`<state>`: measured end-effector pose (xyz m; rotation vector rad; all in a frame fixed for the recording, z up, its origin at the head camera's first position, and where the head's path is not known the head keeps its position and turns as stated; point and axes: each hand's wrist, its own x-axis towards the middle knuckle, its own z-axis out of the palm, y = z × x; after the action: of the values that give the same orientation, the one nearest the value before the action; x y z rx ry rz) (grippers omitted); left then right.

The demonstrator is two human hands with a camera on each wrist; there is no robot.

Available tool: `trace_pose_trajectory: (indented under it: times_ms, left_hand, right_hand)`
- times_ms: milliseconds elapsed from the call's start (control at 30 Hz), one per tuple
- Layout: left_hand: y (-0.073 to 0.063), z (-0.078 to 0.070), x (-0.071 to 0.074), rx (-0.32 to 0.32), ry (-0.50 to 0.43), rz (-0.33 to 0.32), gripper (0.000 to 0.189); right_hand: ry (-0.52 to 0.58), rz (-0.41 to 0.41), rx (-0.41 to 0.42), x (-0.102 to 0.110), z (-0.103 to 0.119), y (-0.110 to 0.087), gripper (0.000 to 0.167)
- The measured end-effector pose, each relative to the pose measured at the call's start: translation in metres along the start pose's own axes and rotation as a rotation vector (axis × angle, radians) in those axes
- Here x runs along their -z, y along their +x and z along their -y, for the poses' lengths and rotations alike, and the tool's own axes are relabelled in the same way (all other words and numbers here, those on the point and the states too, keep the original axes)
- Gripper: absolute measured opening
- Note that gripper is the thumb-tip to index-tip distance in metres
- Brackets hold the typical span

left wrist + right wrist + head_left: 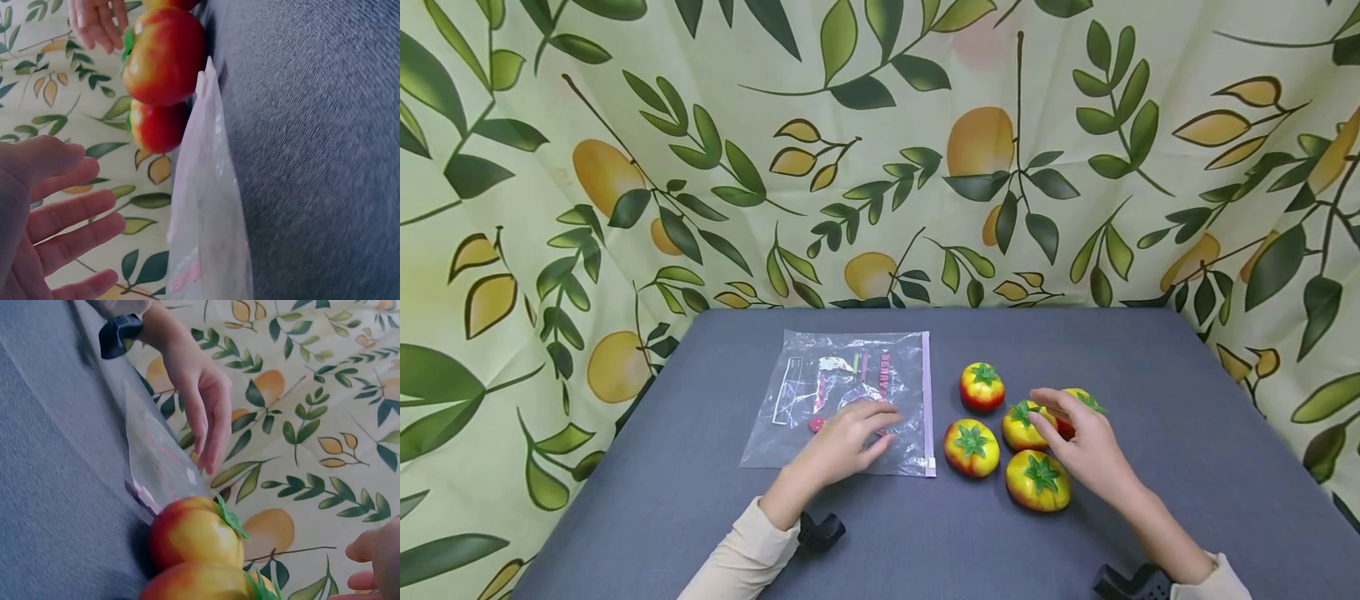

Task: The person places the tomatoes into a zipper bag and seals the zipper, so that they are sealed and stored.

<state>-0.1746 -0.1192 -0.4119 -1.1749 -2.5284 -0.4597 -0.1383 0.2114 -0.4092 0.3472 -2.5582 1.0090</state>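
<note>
A clear zip bag [767, 442] with pink print lies flat, its pale slider strip [927, 392] on the right. Over its lower part hovers my left hand [848, 440], fingers loosely spread and holding nothing. Right of the bag sit several red-and-yellow toy fruits with green star-shaped tops, among them a back one [977, 395], a left one [966, 450] and a front one [1033, 493]. My right hand [1092, 446] is above the right side of this group, fingers relaxed and empty. It partly hides the middle fruit [1018, 435] and the rear right one [1086, 398].
Everything lies on a dark grey table [647, 508]. A leaf-and-fruit patterned cloth [880, 183] hangs behind the table and along its sides. Each wrist wears a black device, such as the left wrist's mount [822, 533].
</note>
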Motion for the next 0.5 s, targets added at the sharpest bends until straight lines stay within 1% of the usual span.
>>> trace_pose_trajectory:
  times_ms: [167, 267, 400, 500]
  left_hand:
    - [0.005, -0.004, -0.008, -0.002, -0.016, 0.043, 0.027]
    - [0.008, -0.006, -0.014, -0.004, -0.019, 0.071, 0.027]
    - [0.011, -0.006, -0.02, -0.001, -0.026, 0.085, 0.028]
    - [0.013, -0.006, -0.025, 0.004, -0.026, 0.091, 0.028]
  right_hand:
    - [0.064, -0.003, 0.022, -0.006, 0.001, -0.002, 0.025]
    - [0.119, 0.031, 0.023, -0.009, 0.002, -0.002, 0.024]
    - [0.16, 0.093, 0.011, -0.012, 0.006, -0.002, 0.023]
    - [0.187, 0.118, -0.005, -0.014, 0.01, -0.002, 0.022]
